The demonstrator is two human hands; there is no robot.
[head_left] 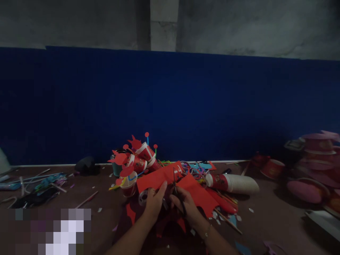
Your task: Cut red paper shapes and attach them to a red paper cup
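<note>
My left hand [154, 203] is closed, with the thumb over the lower edge of a red paper sheet [156, 179]. In my right hand [187, 205] is a pair of scissors [174, 182], the dark handles around the fingers and the blades pointing up beside the sheet's right end. A second red sheet [198, 193] with a jagged edge lies just right of the scissors. Behind the left hand sits a roll of clear tape [143, 197]. Red paper scraps [174, 225] lie below the hands.
Red paper cups [138, 163] with cut-out shapes and stalks cluster at left. A long stack of white cups [243, 184] lies at right. Straws and pipe cleaners [50, 181] spread over the far left. Pink crafted items [304, 191] stand far right. A blue panel [170, 106] rises behind the table.
</note>
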